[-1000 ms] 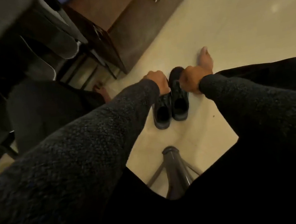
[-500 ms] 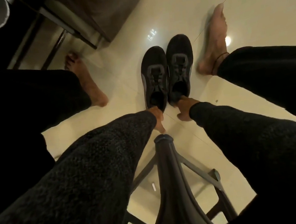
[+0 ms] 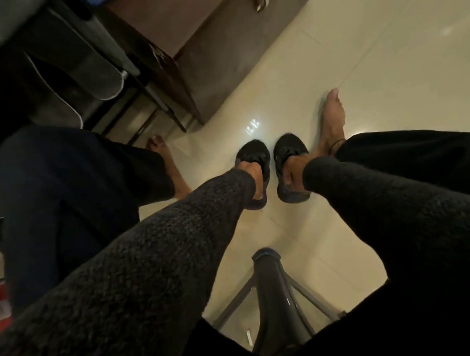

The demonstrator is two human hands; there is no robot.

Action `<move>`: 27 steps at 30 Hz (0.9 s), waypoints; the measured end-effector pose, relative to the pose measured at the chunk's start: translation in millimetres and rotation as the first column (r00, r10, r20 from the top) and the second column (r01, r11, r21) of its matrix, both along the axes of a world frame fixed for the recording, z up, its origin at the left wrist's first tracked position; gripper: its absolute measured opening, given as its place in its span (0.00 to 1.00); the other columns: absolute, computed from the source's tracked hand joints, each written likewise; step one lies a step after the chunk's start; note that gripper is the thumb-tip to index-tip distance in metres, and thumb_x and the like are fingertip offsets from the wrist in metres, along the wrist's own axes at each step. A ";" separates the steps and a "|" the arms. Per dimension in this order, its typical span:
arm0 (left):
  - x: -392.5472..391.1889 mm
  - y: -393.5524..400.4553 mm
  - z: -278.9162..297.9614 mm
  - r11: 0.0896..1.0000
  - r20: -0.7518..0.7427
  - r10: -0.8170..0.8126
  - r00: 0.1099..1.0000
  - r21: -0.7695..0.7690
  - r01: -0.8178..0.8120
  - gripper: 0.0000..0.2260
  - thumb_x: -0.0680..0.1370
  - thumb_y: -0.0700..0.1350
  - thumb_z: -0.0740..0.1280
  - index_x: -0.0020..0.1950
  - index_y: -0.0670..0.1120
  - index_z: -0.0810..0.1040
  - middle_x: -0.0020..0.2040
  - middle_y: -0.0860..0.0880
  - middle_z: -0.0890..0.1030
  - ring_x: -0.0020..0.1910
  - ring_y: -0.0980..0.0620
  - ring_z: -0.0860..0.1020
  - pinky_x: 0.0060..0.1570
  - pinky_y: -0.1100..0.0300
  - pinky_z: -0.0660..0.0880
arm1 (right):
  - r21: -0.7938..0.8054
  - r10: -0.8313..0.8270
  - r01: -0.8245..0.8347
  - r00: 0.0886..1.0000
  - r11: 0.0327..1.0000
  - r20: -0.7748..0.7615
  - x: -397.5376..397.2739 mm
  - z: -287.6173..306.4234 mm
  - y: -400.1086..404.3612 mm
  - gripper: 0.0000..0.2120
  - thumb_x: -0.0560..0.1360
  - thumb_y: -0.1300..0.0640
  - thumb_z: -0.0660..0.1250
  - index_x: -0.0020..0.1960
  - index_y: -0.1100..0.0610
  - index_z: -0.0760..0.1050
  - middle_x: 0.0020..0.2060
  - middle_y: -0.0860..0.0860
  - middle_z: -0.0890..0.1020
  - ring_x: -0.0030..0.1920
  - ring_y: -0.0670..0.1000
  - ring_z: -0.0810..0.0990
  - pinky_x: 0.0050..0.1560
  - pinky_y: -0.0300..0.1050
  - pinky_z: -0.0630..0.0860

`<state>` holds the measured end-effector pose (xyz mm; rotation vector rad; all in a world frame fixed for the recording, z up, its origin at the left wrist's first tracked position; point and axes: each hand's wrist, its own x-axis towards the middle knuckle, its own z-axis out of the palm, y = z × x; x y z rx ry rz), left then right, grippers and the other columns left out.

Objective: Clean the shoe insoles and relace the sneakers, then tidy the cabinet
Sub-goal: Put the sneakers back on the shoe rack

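Sneakers: the left sneaker [image 3: 252,160] and the right sneaker [image 3: 289,151] lie side by side, just apart, on the pale tiled floor [image 3: 363,67], between the person's bare left foot [image 3: 164,164] and bare right foot [image 3: 332,123] and ahead of the stool leg [image 3: 273,300]. Half a second earlier both hands sat at the heel ends; now the left hand [image 3: 253,176] lies over the collar of the left sneaker and the right hand [image 3: 290,169] over the collar of the right one, fingers curled into or round the openings, apparently gripping each shoe. The pair also stands slightly further apart than before. The change suggests the shoes are being taken up for insole removal. A brown cabinet [image 3: 222,42] stands well beyond them. No insole or loose lace can be made out.
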<state>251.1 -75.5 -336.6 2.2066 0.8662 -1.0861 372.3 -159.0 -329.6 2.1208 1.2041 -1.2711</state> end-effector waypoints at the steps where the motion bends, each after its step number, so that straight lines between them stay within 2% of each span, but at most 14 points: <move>1: 0.0 0.8 15.6 1.000 0.015 0.018 1.000 -0.002 -0.018 0.14 0.78 0.49 0.71 0.62 0.46 0.81 0.64 0.48 0.79 0.60 0.44 0.80 0.55 0.56 0.77 | 0.018 0.018 -0.018 1.000 1.000 0.014 0.6 15.6 1.4 0.14 0.78 0.55 0.68 0.60 0.59 0.79 0.56 0.56 0.82 0.55 0.59 0.81 0.60 0.51 0.78; 3: -3.8 2.0 37.2 0.999 0.037 0.044 0.998 -0.010 -0.044 0.14 0.77 0.48 0.71 0.61 0.46 0.83 0.63 0.47 0.79 0.59 0.43 0.79 0.59 0.55 0.78 | 0.047 0.053 -0.054 0.998 0.997 0.032 1.5 44.0 0.1 0.09 0.77 0.55 0.68 0.54 0.58 0.79 0.51 0.55 0.81 0.50 0.57 0.79 0.56 0.48 0.78; 5: -7.9 2.4 56.0 0.997 0.038 0.077 0.996 0.011 -0.078 0.12 0.73 0.47 0.75 0.56 0.47 0.85 0.59 0.46 0.81 0.54 0.43 0.81 0.57 0.52 0.80 | 0.060 0.075 -0.079 0.996 0.995 0.056 3.8 71.2 -1.0 0.08 0.75 0.53 0.71 0.50 0.55 0.76 0.50 0.53 0.81 0.49 0.56 0.79 0.54 0.47 0.77; 8: -18.4 -0.8 95.0 0.994 0.087 0.093 0.992 0.050 -0.098 0.12 0.69 0.44 0.76 0.52 0.48 0.86 0.53 0.46 0.82 0.50 0.44 0.81 0.53 0.51 0.82 | 0.098 0.114 -0.128 0.984 0.987 0.135 -0.9 123.7 -7.0 0.11 0.74 0.48 0.72 0.52 0.50 0.74 0.50 0.51 0.79 0.58 0.56 0.78 0.63 0.51 0.71; 10: -24.9 2.4 120.4 0.992 0.135 0.105 0.985 0.054 -0.113 0.08 0.69 0.42 0.77 0.48 0.48 0.86 0.49 0.47 0.83 0.48 0.46 0.82 0.51 0.52 0.83 | 0.137 0.108 -0.134 0.978 0.982 0.178 -3.9 154.5 -9.4 0.12 0.72 0.46 0.73 0.46 0.48 0.71 0.51 0.51 0.80 0.55 0.57 0.77 0.65 0.53 0.72; 13: -36.7 8.9 168.1 0.987 0.212 0.129 0.969 0.067 -0.146 0.06 0.69 0.40 0.78 0.43 0.48 0.86 0.41 0.49 0.83 0.43 0.50 0.81 0.43 0.57 0.81 | 0.231 0.125 -0.174 0.969 0.957 0.212 -14.6 201.5 -11.7 0.11 0.71 0.49 0.74 0.42 0.49 0.72 0.50 0.52 0.81 0.49 0.56 0.81 0.53 0.50 0.80; 16: -47.4 14.5 219.7 0.984 0.294 0.125 0.947 0.088 -0.157 0.07 0.69 0.41 0.80 0.45 0.47 0.86 0.38 0.51 0.83 0.38 0.53 0.81 0.32 0.63 0.77 | 0.317 0.155 -0.243 0.948 0.917 0.280 -20.9 245.4 -9.1 0.11 0.71 0.49 0.74 0.42 0.50 0.73 0.48 0.53 0.81 0.48 0.57 0.81 0.51 0.49 0.81; 19: -63.8 17.5 276.6 0.976 0.385 0.124 0.914 0.121 -0.183 0.09 0.69 0.41 0.80 0.48 0.46 0.86 0.40 0.51 0.85 0.37 0.53 0.81 0.32 0.64 0.79 | 0.369 0.182 -0.309 0.923 0.877 0.339 -28.9 289.9 -4.2 0.14 0.69 0.50 0.78 0.41 0.49 0.71 0.45 0.52 0.80 0.47 0.55 0.80 0.46 0.47 0.79; 22: -81.1 14.8 333.4 0.962 0.484 0.107 0.869 0.171 -0.213 0.08 0.70 0.41 0.80 0.46 0.46 0.86 0.34 0.54 0.83 0.32 0.56 0.79 0.27 0.66 0.75 | 0.420 0.203 -0.371 0.897 0.828 0.393 -38.6 335.6 -1.1 0.17 0.67 0.47 0.79 0.40 0.49 0.71 0.44 0.51 0.79 0.45 0.54 0.78 0.44 0.46 0.77; 27: -117.3 4.8 412.8 0.910 0.642 0.094 0.761 0.254 -0.328 0.08 0.68 0.43 0.81 0.44 0.47 0.86 0.36 0.53 0.84 0.36 0.55 0.81 0.35 0.64 0.78 | 0.519 0.216 -0.467 0.855 0.716 0.472 -67.4 416.9 0.8 0.15 0.67 0.48 0.79 0.43 0.51 0.74 0.43 0.50 0.79 0.43 0.52 0.78 0.39 0.43 0.73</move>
